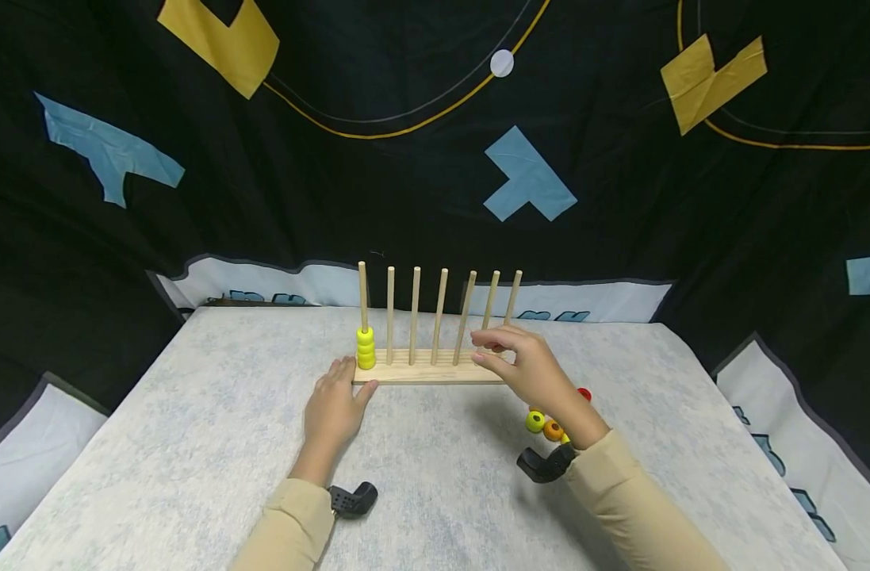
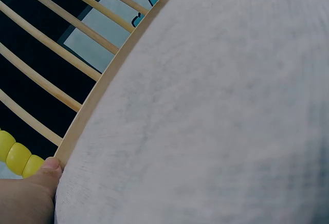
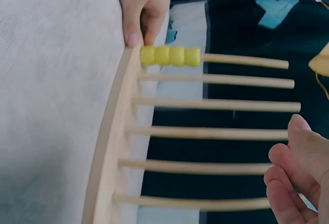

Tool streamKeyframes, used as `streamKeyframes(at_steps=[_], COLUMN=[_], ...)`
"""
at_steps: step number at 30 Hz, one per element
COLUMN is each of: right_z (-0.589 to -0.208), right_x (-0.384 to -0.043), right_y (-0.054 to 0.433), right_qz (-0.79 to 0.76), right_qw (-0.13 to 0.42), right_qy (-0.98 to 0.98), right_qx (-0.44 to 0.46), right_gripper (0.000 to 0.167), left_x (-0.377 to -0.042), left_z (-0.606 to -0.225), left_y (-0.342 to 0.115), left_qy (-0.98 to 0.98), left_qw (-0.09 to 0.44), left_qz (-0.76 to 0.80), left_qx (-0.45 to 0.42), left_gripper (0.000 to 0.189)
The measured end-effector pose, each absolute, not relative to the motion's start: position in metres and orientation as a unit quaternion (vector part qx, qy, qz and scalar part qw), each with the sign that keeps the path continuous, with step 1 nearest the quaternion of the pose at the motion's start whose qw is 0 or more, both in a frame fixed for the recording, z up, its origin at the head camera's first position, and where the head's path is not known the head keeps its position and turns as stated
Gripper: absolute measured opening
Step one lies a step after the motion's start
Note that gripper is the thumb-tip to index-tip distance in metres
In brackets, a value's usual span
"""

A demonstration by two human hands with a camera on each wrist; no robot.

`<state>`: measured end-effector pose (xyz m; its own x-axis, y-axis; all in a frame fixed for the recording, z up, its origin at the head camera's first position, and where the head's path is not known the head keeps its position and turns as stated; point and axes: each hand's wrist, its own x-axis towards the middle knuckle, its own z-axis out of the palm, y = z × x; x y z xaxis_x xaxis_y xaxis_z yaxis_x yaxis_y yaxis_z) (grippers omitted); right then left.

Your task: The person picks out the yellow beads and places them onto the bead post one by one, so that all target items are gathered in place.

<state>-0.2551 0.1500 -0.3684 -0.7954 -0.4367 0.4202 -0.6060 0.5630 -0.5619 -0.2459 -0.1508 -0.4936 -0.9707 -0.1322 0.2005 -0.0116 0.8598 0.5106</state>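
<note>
A wooden peg rack (image 1: 420, 373) with several upright rods stands on the table. Yellow beads (image 1: 366, 350) are stacked on its leftmost rod, and the rods beside it that show are bare. My left hand (image 1: 335, 408) grips the left end of the rack's base, its thumb along the front edge, as the right wrist view also shows. My right hand (image 1: 527, 365) hovers over the right end, in front of the rods there. Its thumb and fingers are loosely bent with a gap between them and nothing in it.
Loose beads lie on the table (image 1: 435, 492) under my right forearm: a yellow-green bead (image 1: 535, 421), an orange bead (image 1: 553, 431) and a red bead (image 1: 584, 393), with others partly hidden by the arm. A black curtain (image 1: 406, 198) hangs behind the table.
</note>
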Motion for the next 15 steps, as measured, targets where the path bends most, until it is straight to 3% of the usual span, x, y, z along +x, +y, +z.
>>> streamKeyframes(at_steps=[15], right_z=[-0.399], right_x=[-0.272], right_y=[0.217], right_qz=[0.346], right_qw=[0.103], right_qy=[-0.913], right_qx=[0.19], right_gripper=[0.032], left_x=[-0.247], left_z=[-0.497], left_y=[-0.15], left_qy=[-0.957], left_qw=[0.117], left_qz=[-0.262], left_qx=[0.036], left_gripper=[0.071])
